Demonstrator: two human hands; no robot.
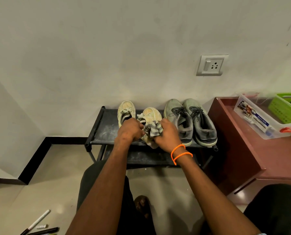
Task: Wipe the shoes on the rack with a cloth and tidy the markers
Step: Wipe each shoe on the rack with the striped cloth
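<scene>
Against a pale wall, a low black rack (105, 131) carries four shoes. On its top shelf the right hand (166, 133) bunches a grey striped cloth (152, 130) against the tan shoe (150, 119), fingers curled tight around it, while the left hand (128, 129) grips that same shoe. Its mate (125, 110) stands just left, a grey pair (190, 119) to the right. Markers (39, 224) lie on the floor at lower left, well apart from the rack.

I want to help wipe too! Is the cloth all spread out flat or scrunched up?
Scrunched up. The striped cloth is bunched in folds, gripped by the right hand against the cream shoe.
</scene>
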